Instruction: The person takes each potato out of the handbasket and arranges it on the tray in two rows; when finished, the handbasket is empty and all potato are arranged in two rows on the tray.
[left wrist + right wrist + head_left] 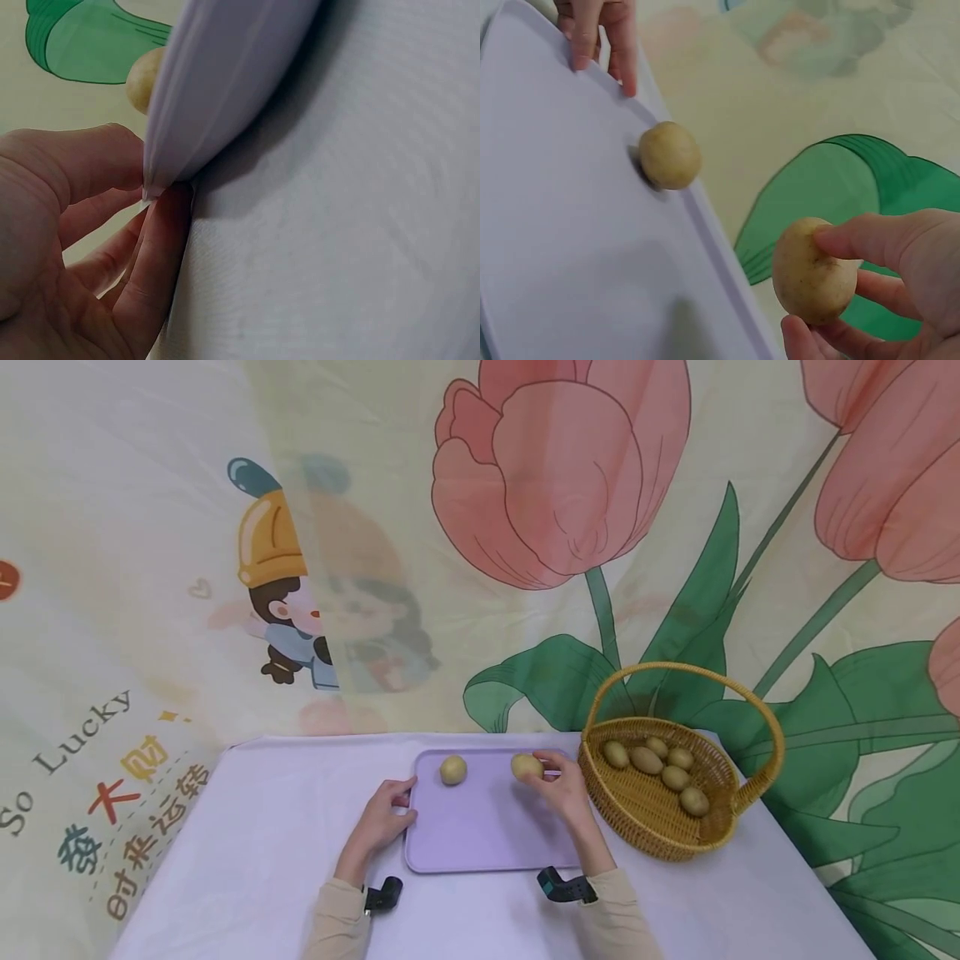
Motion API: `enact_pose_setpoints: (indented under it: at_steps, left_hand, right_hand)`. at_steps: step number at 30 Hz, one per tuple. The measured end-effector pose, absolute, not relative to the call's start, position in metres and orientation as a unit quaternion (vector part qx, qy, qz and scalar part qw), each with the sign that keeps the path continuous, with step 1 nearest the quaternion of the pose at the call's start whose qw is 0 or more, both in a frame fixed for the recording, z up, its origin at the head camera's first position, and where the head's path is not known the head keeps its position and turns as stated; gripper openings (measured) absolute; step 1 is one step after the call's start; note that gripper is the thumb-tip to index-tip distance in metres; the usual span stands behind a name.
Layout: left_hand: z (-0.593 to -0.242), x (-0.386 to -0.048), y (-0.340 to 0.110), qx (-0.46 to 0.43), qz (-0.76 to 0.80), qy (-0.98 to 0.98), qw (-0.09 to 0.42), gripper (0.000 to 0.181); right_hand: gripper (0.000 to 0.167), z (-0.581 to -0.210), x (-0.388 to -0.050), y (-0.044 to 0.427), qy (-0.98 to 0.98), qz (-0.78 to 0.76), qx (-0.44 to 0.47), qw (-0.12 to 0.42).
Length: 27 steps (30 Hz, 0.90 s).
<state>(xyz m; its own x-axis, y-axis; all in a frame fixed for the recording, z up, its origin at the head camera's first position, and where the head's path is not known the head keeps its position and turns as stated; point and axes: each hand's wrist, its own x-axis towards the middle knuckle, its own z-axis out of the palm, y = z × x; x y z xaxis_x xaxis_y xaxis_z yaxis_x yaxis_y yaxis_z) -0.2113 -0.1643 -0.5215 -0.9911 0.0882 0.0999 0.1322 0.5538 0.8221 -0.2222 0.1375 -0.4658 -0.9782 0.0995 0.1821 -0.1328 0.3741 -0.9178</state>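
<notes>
My right hand (562, 787) pinches a potato (814, 271) between thumb and fingers, above the right part of a light purple tray (480, 835). A second potato (453, 770) lies on the tray near its far left corner. At the tray's left edge is my left hand (384, 817). In the left wrist view, the thumb of that hand (67, 225) presses the rim from one side and fingers from the other, so it grips the edge. Part of the second potato shows behind the rim there.
Right of the tray stands a wicker basket (637, 827) with a tall arched handle and several potatoes (647, 761) inside. A white cloth (285, 827) covers the table. Behind it hangs a printed curtain (375, 485) with tulips and a cartoon figure.
</notes>
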Motion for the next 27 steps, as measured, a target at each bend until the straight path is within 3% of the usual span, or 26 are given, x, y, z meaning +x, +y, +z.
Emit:
enact_pose_setpoints:
  at_steps: [27]
  left_hand:
    - [-0.525,-0.212,-0.165,-0.065,-0.470,-0.880,0.028,0.057]
  right_hand:
    - [0.040,-0.508,-0.243,0.085,-0.803,0.591,0.037,0.074]
